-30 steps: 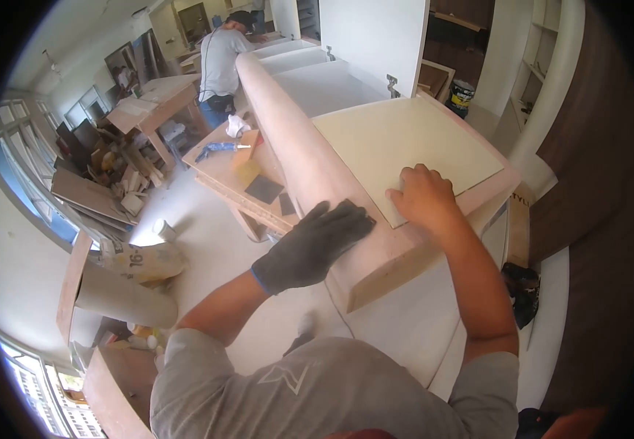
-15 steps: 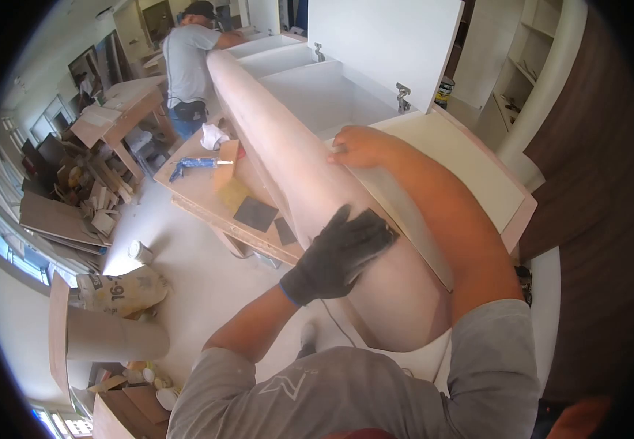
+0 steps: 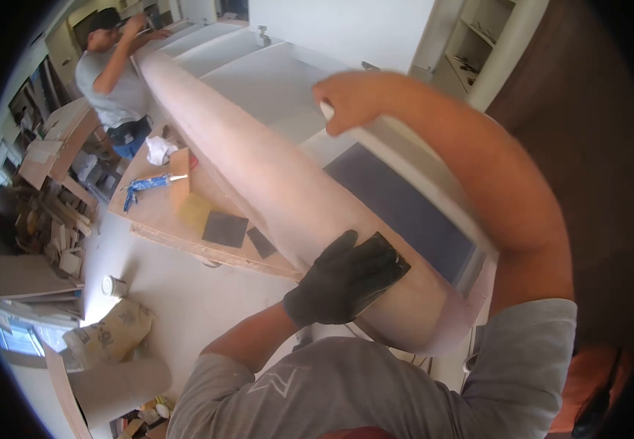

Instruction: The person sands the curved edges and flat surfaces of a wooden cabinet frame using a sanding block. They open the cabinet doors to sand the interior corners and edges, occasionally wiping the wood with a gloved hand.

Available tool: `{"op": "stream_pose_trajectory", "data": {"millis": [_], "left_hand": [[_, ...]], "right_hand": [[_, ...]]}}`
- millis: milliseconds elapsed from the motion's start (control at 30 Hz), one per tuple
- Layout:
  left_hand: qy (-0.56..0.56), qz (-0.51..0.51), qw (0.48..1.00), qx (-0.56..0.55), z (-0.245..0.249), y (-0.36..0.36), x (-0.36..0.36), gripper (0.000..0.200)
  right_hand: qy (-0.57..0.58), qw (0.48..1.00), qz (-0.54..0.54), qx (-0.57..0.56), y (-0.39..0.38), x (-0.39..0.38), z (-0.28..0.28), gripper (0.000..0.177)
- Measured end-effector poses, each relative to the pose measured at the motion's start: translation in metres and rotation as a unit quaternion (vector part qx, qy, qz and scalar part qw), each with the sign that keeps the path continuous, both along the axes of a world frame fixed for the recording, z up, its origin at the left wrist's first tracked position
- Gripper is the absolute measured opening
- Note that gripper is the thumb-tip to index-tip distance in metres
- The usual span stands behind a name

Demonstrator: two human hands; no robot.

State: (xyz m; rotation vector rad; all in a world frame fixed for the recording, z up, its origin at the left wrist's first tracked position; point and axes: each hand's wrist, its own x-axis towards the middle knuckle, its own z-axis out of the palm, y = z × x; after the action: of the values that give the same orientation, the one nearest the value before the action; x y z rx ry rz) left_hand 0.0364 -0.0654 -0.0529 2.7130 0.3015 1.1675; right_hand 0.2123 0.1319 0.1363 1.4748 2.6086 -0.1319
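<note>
A long, pale, rounded panel (image 3: 236, 139) runs diagonally away from me. My left hand (image 3: 331, 282), in a black glove, lies over a dark sheet that looks like sandpaper (image 3: 388, 265), pressed against the near part of the rounded panel. Bare and raised, my right hand (image 3: 350, 99) is closed around the pale edge of something; motion blur and the hand hide most of it. Below that arm a dark blue-grey rectangular surface (image 3: 405, 208) shows beside the rounded panel, bordered by a blurred pale board (image 3: 434, 183).
A wooden bench (image 3: 149, 212) on the left carries a blue caulking gun (image 3: 145, 189), a dark square sheet (image 3: 225, 229) and a white cloth (image 3: 160, 150). A co-worker (image 3: 116, 88) stands at the far end. A bag (image 3: 112, 333) and a can (image 3: 114, 285) are on the floor.
My right hand has risen off the panel's edge, and the dark blue-grey surface has come into view beneath it. My left hand remains on the rounded panel. The co-worker has raised an arm.
</note>
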Motion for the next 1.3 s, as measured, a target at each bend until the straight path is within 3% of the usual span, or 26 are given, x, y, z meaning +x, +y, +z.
{"op": "stream_pose_trajectory", "data": {"millis": [133, 233, 367, 567, 767, 867, 967, 1067, 1167, 1300], "left_hand": [[-0.001, -0.003, 1.000, 0.005, 0.004, -0.001, 0.000, 0.041], [-0.001, 0.000, 1.000, 0.000, 0.009, -0.001, 0.000, 0.040], [-0.008, -0.006, 1.000, 0.003, 0.008, 0.000, 0.001, 0.040], [0.037, -0.017, 0.999, 0.015, 0.007, 0.002, -0.004, 0.045], [0.027, -0.029, 0.999, 0.031, 0.004, 0.007, -0.006, 0.046], [0.033, -0.027, 0.998, 0.043, 0.006, 0.009, -0.007, 0.044], [0.033, -0.017, 0.998, 0.044, 0.010, 0.007, -0.006, 0.040], [0.023, -0.012, 0.998, 0.049, 0.012, 0.006, -0.005, 0.037], [0.016, -0.010, 0.999, 0.049, 0.009, 0.006, -0.005, 0.036], [0.006, -0.001, 0.998, 0.069, 0.005, 0.005, -0.002, 0.032]], "right_hand": [[-0.083, 0.990, -0.113, 0.030, -0.027, -0.004, 0.092, 0.053], [-0.195, 0.962, -0.080, 0.176, -0.010, 0.014, 0.120, 0.027], [-0.267, 0.901, -0.137, 0.313, 0.000, 0.036, 0.134, 0.022], [-0.153, 0.805, -0.331, 0.468, -0.001, 0.096, 0.144, 0.029], [-0.117, 0.726, -0.401, 0.547, 0.016, 0.168, 0.133, 0.043], [-0.129, 0.748, -0.388, 0.523, 0.029, 0.206, 0.135, 0.053], [-0.152, 0.729, -0.477, 0.466, 0.016, 0.188, 0.139, 0.063], [-0.151, 0.742, -0.486, 0.437, 0.008, 0.203, 0.137, 0.070], [-0.110, 0.777, -0.457, 0.419, -0.005, 0.208, 0.146, 0.076], [-0.132, 0.760, -0.441, 0.460, -0.002, 0.220, 0.145, 0.074]]}}
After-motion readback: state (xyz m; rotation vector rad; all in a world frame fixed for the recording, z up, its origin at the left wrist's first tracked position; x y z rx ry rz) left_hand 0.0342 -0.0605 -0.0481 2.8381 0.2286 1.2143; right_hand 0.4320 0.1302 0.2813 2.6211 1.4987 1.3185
